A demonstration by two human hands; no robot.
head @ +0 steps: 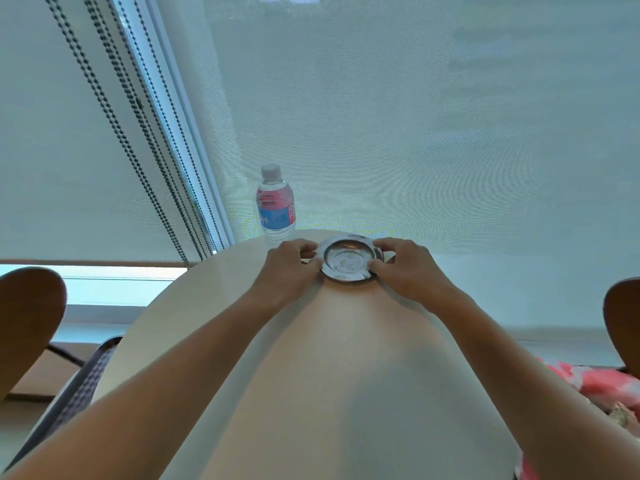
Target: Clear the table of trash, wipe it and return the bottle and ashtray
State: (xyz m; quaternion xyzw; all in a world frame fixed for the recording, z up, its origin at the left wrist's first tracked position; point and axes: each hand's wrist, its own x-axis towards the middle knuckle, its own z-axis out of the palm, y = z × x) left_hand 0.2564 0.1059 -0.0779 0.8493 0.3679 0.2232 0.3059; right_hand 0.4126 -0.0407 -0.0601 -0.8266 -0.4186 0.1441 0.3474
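Observation:
A round metal ashtray (349, 259) rests on the far part of the pale wooden table (339, 375). My left hand (289, 268) pinches its left rim and my right hand (407, 270) pinches its right rim, so both hands grip it. A small clear water bottle (275, 206) with a blue and pink label and a white cap stands upright at the table's far edge, just left of and behind the ashtray. I see no trash on the table surface.
A white roller blind (415, 133) with bead chains (114, 126) hangs close behind the table. Brown chair backs stand at the left (27, 320) and right (623, 323) edges. A pink patterned cloth (595, 382) lies at the lower right.

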